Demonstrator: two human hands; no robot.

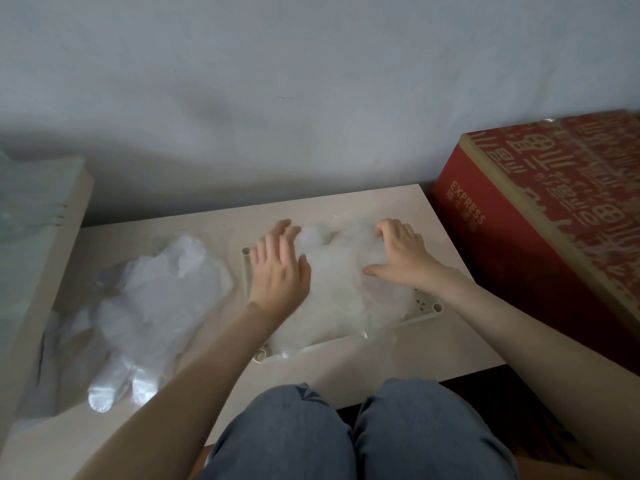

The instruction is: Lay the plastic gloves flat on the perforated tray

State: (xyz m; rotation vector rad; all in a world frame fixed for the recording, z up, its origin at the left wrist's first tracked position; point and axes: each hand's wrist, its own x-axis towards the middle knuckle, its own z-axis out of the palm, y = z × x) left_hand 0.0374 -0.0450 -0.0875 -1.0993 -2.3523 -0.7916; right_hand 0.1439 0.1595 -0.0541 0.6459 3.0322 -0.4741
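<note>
A white perforated tray (427, 308) lies on the low table, mostly covered by thin clear plastic gloves (337, 289) spread over it. My left hand (278, 268) rests flat with straight fingers on the gloves' left side. My right hand (400, 252) is on their far right part, with fingertips bent down onto the plastic and thumb stretched out to the left. A loose pile of more clear gloves (149, 306) lies on the table left of the tray, with glove fingers pointing toward me.
The white table (433, 355) stands against a grey wall. A red "EXPRESS" cardboard box (540, 216) stands close on the right. A pale board with plastic on it (38, 237) flanks the left. My knees in jeans (346, 434) are at the near edge.
</note>
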